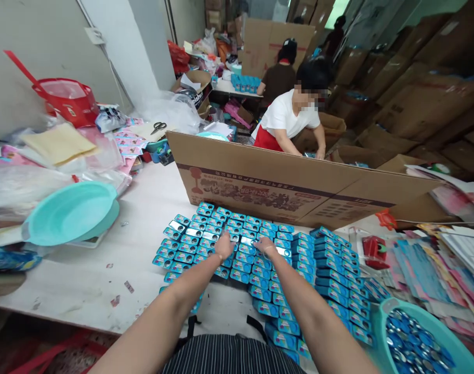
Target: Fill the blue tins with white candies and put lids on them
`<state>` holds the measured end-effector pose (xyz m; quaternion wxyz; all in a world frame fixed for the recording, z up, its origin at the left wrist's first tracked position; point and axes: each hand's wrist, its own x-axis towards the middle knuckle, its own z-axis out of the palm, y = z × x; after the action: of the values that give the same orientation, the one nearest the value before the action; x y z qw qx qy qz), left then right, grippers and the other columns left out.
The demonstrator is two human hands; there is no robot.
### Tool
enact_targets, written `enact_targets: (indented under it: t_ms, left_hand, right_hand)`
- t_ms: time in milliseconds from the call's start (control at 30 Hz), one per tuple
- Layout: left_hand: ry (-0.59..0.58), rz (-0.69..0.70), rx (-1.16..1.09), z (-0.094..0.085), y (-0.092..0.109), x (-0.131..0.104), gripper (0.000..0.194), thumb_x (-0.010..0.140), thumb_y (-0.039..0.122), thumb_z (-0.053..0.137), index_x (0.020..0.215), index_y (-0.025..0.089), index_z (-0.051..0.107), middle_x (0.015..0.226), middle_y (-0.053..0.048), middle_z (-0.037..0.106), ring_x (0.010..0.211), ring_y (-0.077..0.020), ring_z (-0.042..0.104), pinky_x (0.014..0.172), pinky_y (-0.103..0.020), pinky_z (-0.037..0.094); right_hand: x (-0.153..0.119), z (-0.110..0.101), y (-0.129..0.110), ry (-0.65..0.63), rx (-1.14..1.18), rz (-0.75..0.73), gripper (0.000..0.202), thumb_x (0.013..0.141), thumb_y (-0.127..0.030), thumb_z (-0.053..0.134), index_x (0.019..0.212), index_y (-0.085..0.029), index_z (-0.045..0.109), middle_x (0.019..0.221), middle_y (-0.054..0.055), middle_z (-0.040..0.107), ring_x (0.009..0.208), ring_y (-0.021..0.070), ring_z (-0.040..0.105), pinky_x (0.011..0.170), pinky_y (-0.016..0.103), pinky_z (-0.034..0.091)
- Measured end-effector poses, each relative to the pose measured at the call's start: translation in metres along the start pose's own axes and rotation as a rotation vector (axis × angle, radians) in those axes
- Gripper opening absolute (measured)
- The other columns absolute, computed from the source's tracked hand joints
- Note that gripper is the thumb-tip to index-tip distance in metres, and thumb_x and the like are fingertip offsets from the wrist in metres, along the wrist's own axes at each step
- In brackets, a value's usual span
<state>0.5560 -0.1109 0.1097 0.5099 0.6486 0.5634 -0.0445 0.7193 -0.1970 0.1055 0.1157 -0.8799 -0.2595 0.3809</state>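
Rows of small blue boxes [241, 266] with printed tops stand packed together on the white table. Many tops show a dark round spot, others a pale blue round one. My left hand [224, 246] is over the middle rows, its fingers bunched and pointing away from me. To its right, my right hand [265, 245] reaches over neighbouring boxes, fingers drawn together and pointing left. Whatever either hand pinches is too small to make out. A turquoise basin [381, 314] at the lower right holds many round, shiny blue and silver discs [414, 343].
A long cardboard panel [260, 182] stands behind the boxes, and a co-worker [287, 122] works beyond it. At left lie a turquoise bowl [71, 213], plastic bags and scissors [159, 127]. Stacks of printed packaging [435, 275] and a red item [375, 253] lie at right.
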Motion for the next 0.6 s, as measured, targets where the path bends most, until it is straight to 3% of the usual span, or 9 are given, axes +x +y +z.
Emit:
enact_targets:
  t_ms: [67,133,200,267,400,600]
  left_hand:
    - [-0.056,0.002,-0.142,0.005,-0.002,-0.009,0.03,0.097,0.032,0.047,0.124,0.02,0.049,0.114,-0.012,0.067,0.106,-0.0196,0.066,0.081,-0.025,0.05]
    - [-0.16,-0.025,-0.293,0.013,-0.003,-0.017,0.033,0.102,0.036,0.031,0.116,0.018,0.055,0.101,-0.009,0.07,0.088,-0.0156,0.069,0.074,-0.023,0.053]
    - [-0.269,-0.065,-0.431,0.024,-0.002,-0.022,0.04,0.101,0.041,0.028,0.104,0.017,0.059,0.086,-0.006,0.069,0.072,-0.0138,0.067,0.069,-0.024,0.054]
    - [-0.339,-0.097,-0.548,0.033,-0.001,-0.025,0.037,0.099,0.045,0.038,0.094,0.016,0.061,0.075,-0.003,0.065,0.064,-0.0129,0.064,0.067,-0.025,0.055]
    - [-0.38,-0.127,-0.719,0.038,-0.002,-0.024,0.028,0.094,0.041,0.051,0.084,0.016,0.058,0.072,-0.001,0.062,0.064,-0.0116,0.063,0.069,-0.025,0.057]
    - [-0.365,-0.119,-0.735,0.025,-0.003,-0.014,0.015,0.096,0.018,0.047,0.097,0.013,0.061,0.092,-0.008,0.07,0.081,-0.0121,0.069,0.081,-0.023,0.056]
  right_hand:
    - [-0.018,0.005,0.001,-0.049,0.079,-0.035,0.015,0.087,-0.031,0.056,0.093,-0.019,0.063,0.076,0.003,0.069,0.064,0.0153,0.065,0.052,0.022,0.046]
    - [-0.037,0.014,-0.002,-0.094,0.132,-0.081,0.018,0.092,-0.025,0.046,0.101,-0.02,0.061,0.076,0.001,0.068,0.058,0.0129,0.061,0.051,0.021,0.045]
    - [-0.053,0.023,-0.007,-0.118,0.142,-0.14,0.017,0.091,-0.021,0.046,0.1,-0.021,0.061,0.075,0.0,0.068,0.061,0.0129,0.061,0.055,0.022,0.045]
    - [-0.065,0.03,-0.013,-0.101,0.119,-0.193,0.009,0.087,-0.02,0.053,0.09,-0.02,0.062,0.078,0.002,0.068,0.073,0.0159,0.064,0.063,0.023,0.045]
    - [-0.072,0.034,-0.016,-0.024,-0.001,-0.269,0.003,0.083,-0.022,0.06,0.081,-0.021,0.059,0.087,0.006,0.068,0.094,0.023,0.063,0.077,0.028,0.042]
    - [-0.046,0.019,-0.007,-0.053,0.142,-0.243,0.007,0.086,-0.021,0.052,0.083,-0.02,0.058,0.089,0.003,0.069,0.086,0.0178,0.062,0.073,0.024,0.044]
